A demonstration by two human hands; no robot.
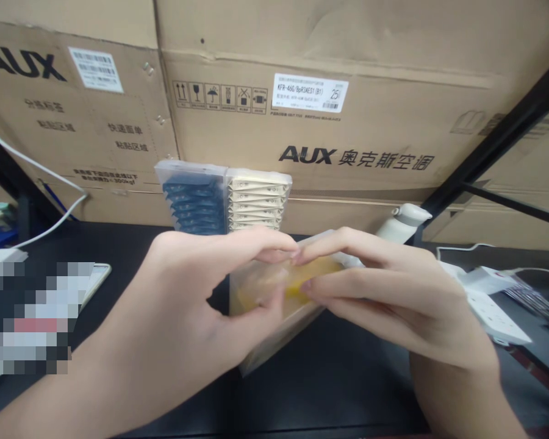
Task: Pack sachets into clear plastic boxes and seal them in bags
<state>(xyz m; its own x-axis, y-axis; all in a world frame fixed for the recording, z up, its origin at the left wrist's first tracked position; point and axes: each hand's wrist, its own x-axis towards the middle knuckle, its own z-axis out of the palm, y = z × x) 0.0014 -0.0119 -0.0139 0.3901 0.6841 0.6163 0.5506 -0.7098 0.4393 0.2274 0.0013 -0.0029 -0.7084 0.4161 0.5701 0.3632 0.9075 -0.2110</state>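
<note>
A translucent plastic box (pixel 279 338) with yellow contents sits tilted at the middle of the black table, behind and between my hands. My left hand (pixel 187 305) reaches over it from the left, thumb and fingers curled against its upper part. From the right, my right hand (pixel 393 286) brings bent fingertips to the same spot, close to the left fingertips. A brighter yellow patch shows by the right fingertips; what it is I cannot tell. Behind stand two similar clear boxes, one of blue packets (pixel 194 201) and one of cream packets (pixel 257 198).
Large cardboard cartons (pixel 370 134) form the back wall. A white bottle (pixel 405 222) stands behind my right hand. A white power strip (pixel 496 314) and several pens (pixel 537 305) lie at right. At left are a phone (pixel 98 280), partly blurred out, and a white cable (pixel 41 161).
</note>
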